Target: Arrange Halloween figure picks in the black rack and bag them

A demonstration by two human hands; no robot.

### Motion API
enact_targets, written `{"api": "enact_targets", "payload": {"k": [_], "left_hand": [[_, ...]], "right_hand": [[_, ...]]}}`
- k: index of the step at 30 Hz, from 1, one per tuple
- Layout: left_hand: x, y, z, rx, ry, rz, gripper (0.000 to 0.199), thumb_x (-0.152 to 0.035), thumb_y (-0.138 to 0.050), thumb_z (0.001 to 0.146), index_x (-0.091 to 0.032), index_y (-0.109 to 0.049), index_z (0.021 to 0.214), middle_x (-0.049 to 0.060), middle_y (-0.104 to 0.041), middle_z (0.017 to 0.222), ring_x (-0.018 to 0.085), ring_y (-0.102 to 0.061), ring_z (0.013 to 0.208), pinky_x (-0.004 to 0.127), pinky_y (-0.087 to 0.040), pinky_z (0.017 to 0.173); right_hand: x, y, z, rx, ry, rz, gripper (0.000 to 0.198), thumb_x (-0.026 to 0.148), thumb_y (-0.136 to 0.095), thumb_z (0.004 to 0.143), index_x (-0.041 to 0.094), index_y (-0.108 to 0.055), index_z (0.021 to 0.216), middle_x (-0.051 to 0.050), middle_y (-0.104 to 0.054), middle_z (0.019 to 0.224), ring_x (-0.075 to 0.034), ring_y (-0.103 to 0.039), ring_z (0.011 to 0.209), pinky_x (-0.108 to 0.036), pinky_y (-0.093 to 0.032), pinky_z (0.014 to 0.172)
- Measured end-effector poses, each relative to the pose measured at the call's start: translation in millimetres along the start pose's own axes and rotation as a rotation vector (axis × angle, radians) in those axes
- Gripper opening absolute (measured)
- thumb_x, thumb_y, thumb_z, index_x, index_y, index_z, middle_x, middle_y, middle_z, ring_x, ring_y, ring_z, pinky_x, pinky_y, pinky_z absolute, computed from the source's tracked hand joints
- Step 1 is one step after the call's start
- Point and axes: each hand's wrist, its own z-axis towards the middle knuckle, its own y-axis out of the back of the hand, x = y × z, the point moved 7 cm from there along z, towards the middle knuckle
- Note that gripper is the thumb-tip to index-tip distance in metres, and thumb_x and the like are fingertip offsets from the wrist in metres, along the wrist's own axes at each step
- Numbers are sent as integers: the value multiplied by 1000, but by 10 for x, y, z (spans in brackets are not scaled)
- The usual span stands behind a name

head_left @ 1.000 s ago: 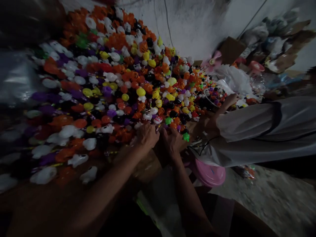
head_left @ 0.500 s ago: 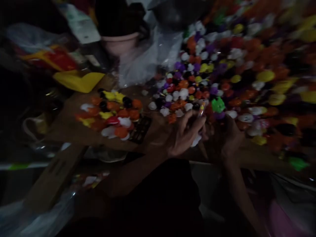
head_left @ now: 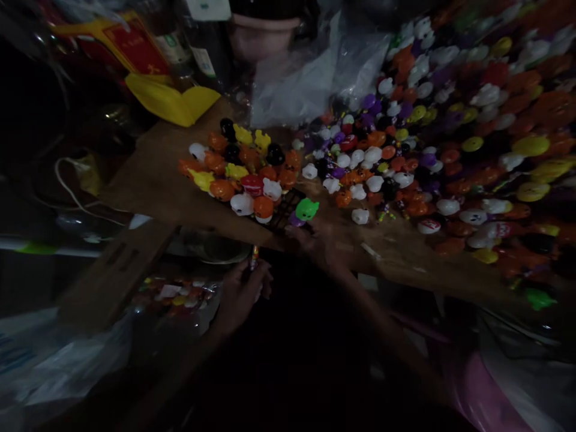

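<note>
dim scene, catalogued by place in the frame. left hand [head_left: 243, 294], lower centre-left, below the board's edge: fingers curled round a thin stick [head_left: 254, 258] that pokes up from the fist; what sits on its lower end cannot be told. right hand [head_left: 315, 240], centre: reaching onto the brown board [head_left: 153, 180], fingertips at a green toy [head_left: 307, 209] with a purple piece just beside it; whether it pinches the toy or only touches it cannot be told. just left of the green toy, a dark tray [head_left: 281, 216] partly under a cluster [head_left: 238, 168] of orange, white, yellow, black and red toys, grouped apart on the board at centre-left. right half of the frame: a large heap [head_left: 450, 120] of the same small toys, orange, white, purple, yellow and black, running to the upper right corner and blurred there. upper centre: clear plastic bag [head_left: 306, 84], with a pink pot [head_left: 263, 33] behind it. upper left: yellow sheet [head_left: 171, 102] and red packaging [head_left: 135, 51]. lower left: a bag [head_left: 175, 297] of mixed small pieces under the board, too dark to read further.
</note>
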Motion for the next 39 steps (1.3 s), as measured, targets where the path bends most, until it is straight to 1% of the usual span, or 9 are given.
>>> {"api": "enact_targets", "payload": {"k": [4, 8, 10, 17, 22, 28, 31, 35, 39], "left_hand": [[74, -4, 91, -8, 70, -152, 45, -60, -78, 76, -17, -65, 84, -5, -55, 62, 7, -46, 41, 19, -31, 39], [162, -63, 160, 9, 161, -310, 53, -65, -82, 66, -17, -62, 79, -5, -53, 63, 8, -47, 42, 21, -33, 39], [202, -76, 174, 24, 216, -387, 54, -65, -80, 63, -18, -61, 80, -3, -55, 63, 11, -50, 44, 23, -36, 41], [233, -96, 171, 94, 358, -554, 36, -48, -66, 73, -15, -67, 88, 6, -66, 73, 18, -61, 59, 29, -49, 54], [228, -141, 160, 145, 416, -618, 28, -39, -64, 77, -15, -67, 91, 8, -68, 80, 18, -61, 61, 29, -47, 56], [207, -164, 158, 198, 383, -632, 30, -41, -69, 81, -17, -66, 99, 5, -65, 82, 20, -65, 68, 30, -48, 58], [191, -180, 176, 216, 340, -624, 31, -43, -69, 80, -18, -65, 99, 3, -64, 83, 18, -64, 63, 31, -48, 58], [158, -212, 197, 243, 302, -610, 38, -49, -73, 77, -18, -65, 97, 1, -63, 80, 16, -61, 52, 28, -43, 52], [109, -228, 185, 232, 272, -632, 40, -49, -77, 76, -17, -65, 98, 1, -65, 80, 17, -65, 57, 28, -47, 54]], "right_hand": [[-126, -112, 42, 48, -123, 42, 45, 64, -75, 77, 19, -74, 86, -5, -74, 79, -19, -68, 73, -30, -56, 68], [-198, -171, 88, 110, -160, 100, 40, 59, -78, 76, 20, -74, 86, -3, -75, 82, -17, -69, 75, -29, -57, 73], [-216, -168, 81, 84, -156, 122, 41, 60, -78, 76, 20, -74, 87, -3, -77, 86, -17, -71, 80, -30, -58, 77], [-190, -88, -48, 49, -96, -175, 37, 57, -72, 87, 23, -76, 100, -5, -78, 101, -22, -74, 91, -36, -60, 86], [-168, -7, 52, -4, -137, -58, 40, 61, -71, 86, 21, -71, 94, -4, -76, 89, -20, -72, 81, -35, -61, 77], [-127, 12, 73, -21, -211, -45, 32, 54, -77, 84, 22, -71, 85, -3, -76, 87, -20, -71, 84, -34, -60, 78], [-146, -11, 32, -13, -207, -56, 30, 52, -78, 84, 22, -73, 88, -2, -77, 87, -20, -72, 83, -33, -60, 78], [-135, 19, -28, -17, -139, -180, 29, 51, -75, 88, 22, -75, 93, -4, -78, 91, -21, -71, 85, -33, -59, 78], [-33, 33, -87, 49, 25, -365, 28, 49, -69, 94, 22, -74, 89, -6, -76, 86, -20, -68, 77, -33, -58, 72]]}}
